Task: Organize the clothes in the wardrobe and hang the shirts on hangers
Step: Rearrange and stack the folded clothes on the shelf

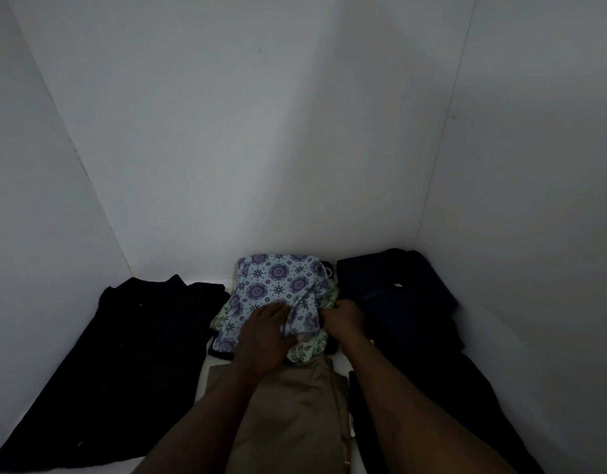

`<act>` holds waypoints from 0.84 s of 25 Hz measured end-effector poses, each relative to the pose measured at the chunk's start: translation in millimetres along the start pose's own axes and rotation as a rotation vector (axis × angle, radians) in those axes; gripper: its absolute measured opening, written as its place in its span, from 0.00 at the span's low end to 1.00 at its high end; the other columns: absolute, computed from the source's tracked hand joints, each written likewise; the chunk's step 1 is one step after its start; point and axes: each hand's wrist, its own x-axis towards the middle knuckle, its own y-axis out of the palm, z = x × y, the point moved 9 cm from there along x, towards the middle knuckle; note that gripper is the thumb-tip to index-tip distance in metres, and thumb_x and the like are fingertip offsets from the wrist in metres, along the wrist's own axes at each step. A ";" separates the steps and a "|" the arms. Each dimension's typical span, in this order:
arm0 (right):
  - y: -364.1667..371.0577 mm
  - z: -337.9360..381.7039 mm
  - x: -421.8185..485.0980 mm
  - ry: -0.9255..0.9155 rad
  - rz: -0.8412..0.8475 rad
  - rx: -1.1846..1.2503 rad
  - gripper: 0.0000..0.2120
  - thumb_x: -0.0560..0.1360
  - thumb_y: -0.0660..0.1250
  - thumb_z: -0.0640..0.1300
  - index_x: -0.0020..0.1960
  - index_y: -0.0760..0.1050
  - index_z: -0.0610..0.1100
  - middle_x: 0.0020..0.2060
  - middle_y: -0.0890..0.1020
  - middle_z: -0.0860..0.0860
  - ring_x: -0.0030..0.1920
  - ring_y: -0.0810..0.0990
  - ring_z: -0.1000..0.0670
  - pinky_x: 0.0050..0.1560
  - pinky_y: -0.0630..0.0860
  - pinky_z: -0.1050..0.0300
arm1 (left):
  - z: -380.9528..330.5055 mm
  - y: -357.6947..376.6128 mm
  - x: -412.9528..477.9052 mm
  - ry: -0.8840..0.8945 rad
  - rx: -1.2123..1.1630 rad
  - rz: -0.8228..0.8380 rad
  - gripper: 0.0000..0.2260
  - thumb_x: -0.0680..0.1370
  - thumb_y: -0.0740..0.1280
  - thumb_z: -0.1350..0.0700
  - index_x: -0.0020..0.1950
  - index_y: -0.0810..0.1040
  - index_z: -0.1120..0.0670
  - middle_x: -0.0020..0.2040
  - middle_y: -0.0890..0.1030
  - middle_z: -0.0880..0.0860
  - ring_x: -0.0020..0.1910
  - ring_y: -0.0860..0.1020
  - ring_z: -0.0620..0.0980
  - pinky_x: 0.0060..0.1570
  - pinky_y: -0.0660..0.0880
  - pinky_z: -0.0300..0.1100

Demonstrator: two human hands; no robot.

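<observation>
Where the white wardrobe shelf (220, 273) meets its back wall, the patterned cloth (278, 278) (blue with purple flowers) tops a middle pile over a green leaf-print cloth (308, 347). The left hand (264, 328) lies on it, thumb and fingers pinching a fold. The right hand (344, 318) curls its fingers into the cloth's right edge. A tan garment (295, 405) lies nearer, a black garment (141, 336) left, and a navy garment (391, 292) right.

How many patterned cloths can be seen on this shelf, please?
2. The blue floral cloth lies on top in the middle; the green leaf cloth sits beneath it, partly showing. Others may be hidden below.
</observation>
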 end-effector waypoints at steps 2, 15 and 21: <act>1.3 -0.9 -0.3 0.009 0.017 -0.009 0.10 0.78 0.70 0.45 0.39 0.76 0.44 0.39 0.80 0.47 0.40 0.79 0.48 0.36 0.75 0.59 | 2.0 -13.0 -1.1 -0.096 -0.134 -0.087 0.20 0.82 0.66 0.43 0.70 0.80 0.51 0.68 0.80 0.51 0.67 0.76 0.52 0.64 0.70 0.42; 4.7 14.8 -8.9 -0.057 0.049 -0.015 0.09 0.79 0.68 0.49 0.43 0.75 0.46 0.46 0.81 0.47 0.44 0.78 0.49 0.32 0.69 0.63 | 43.9 -37.2 -5.2 -0.424 -0.551 -0.110 0.24 0.78 0.60 0.32 0.54 0.81 0.51 0.52 0.84 0.56 0.50 0.81 0.56 0.53 0.79 0.51; 2.3 15.7 -13.8 -0.089 0.009 0.038 0.07 0.81 0.65 0.46 0.46 0.75 0.45 0.43 0.79 0.49 0.42 0.78 0.51 0.38 0.74 0.60 | 1.6 -6.1 -10.9 -0.165 0.162 0.017 0.45 0.68 0.60 0.23 0.79 0.67 0.44 0.77 0.69 0.50 0.74 0.68 0.56 0.68 0.70 0.57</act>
